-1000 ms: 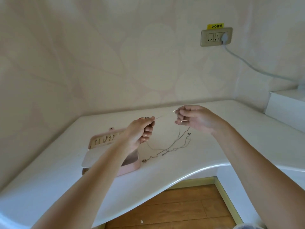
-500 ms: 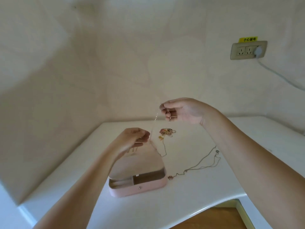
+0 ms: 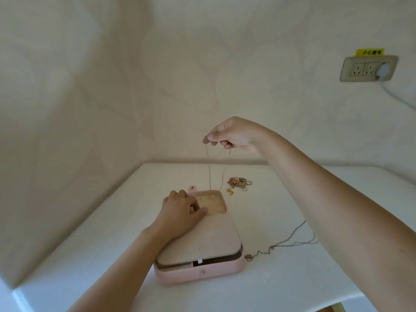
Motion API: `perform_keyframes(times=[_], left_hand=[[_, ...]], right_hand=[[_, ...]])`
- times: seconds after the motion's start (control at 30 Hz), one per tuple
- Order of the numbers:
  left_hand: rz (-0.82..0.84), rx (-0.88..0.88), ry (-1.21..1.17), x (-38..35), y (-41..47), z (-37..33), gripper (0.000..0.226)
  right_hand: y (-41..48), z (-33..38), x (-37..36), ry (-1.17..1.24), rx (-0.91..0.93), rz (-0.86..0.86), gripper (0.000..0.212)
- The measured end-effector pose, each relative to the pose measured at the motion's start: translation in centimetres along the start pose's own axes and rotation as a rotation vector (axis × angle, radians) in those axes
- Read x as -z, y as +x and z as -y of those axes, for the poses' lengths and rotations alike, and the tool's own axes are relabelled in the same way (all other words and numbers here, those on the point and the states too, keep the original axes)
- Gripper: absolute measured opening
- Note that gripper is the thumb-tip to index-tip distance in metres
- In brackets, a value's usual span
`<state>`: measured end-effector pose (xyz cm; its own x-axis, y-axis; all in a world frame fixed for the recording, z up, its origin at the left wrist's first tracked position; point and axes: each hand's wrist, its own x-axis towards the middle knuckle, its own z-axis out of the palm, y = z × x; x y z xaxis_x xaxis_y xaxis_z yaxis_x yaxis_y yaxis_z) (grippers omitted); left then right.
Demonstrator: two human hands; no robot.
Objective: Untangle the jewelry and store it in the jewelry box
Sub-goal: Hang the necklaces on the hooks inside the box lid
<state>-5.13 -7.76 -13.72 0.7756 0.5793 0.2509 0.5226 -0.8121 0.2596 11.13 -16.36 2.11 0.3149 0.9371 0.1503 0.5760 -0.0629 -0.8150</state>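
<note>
Pinching necklace chain high in right hand, long axis plumb, lower end at far recess of pink jewelry box, left hand resting loose-fingered beside it

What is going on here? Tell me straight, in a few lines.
A person is sorting jewelry at a white table. The raised right hand pinches a thin chain, and its two strands hang down toward the far end of the pink jewelry box. The left hand rests on the box's top panel beside a recessed compartment. Whether it holds anything cannot be seen. A second chain lies on the table right of the box, and a tangled pile sits beyond it.
</note>
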Motion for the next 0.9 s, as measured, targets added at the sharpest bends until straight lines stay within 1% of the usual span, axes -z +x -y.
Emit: perform_keyframes(times=[0.07,0.13,0.37,0.53,0.63,0.7,0.83,0.9], left_hand=[[-0.021,-0.005,0.001,0.0,0.0,0.0,0.03],[-0.052,-0.012,0.001,0.0,-0.1,0.0,0.035],[-0.221,-0.05,0.036,0.1,-0.4,0.0,0.039],[-0.241,-0.041,0.04,0.1,-0.4,0.0,0.04],[-0.26,-0.053,0.034,0.1,-0.4,0.0,0.04],[-0.298,-0.069,0.032,0.1,-0.5,-0.1,0.039],[-0.431,-0.113,0.04,0.1,-0.6,0.0,0.039],[-0.46,-0.111,0.057,0.0,-0.6,-0.1,0.04]], right_hand=[[0.8,0.3,-0.2,-0.006,0.036,-0.001,0.014],[1.6,0.6,-0.6,-0.011,0.064,-0.004,0.015],[2.9,0.8,-1.0,-0.072,0.1,0.019,0.015],[2.7,1.3,-0.9,-0.11,0.139,-0.003,0.011],[2.6,1.7,-0.7,-0.079,0.179,-0.039,0.01],[2.6,1.8,-0.7,-0.078,0.182,-0.018,0.01],[2.2,1.1,-1.2,-0.179,0.171,0.042,0.009],[1.6,0.4,-1.8,-0.242,0.172,0.021,0.009]])
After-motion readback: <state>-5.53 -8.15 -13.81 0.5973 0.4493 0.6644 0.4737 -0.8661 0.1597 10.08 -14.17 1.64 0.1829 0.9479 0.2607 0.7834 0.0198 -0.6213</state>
